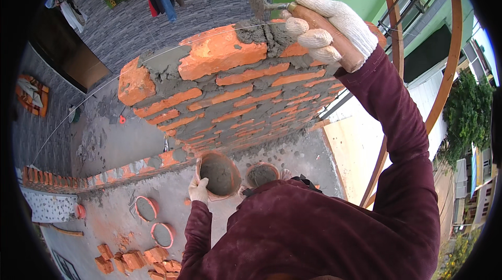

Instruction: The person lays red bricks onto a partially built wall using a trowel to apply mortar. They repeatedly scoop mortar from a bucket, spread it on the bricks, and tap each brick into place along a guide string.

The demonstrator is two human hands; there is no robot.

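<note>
Trowel (316,17): at the top of the brick wall (246,92), blade pointing away from the person
Right hand (342,21): gloved, fingers wrapped around the trowel's handle
Mortar (253,33): grey, lumped on the top bricks
Left hand (198,189): gloved, gripping the rim of a mortar-filled bucket (235,175)
Floor (115,199): more buckets (155,204), loose bricks (134,260)
</note>
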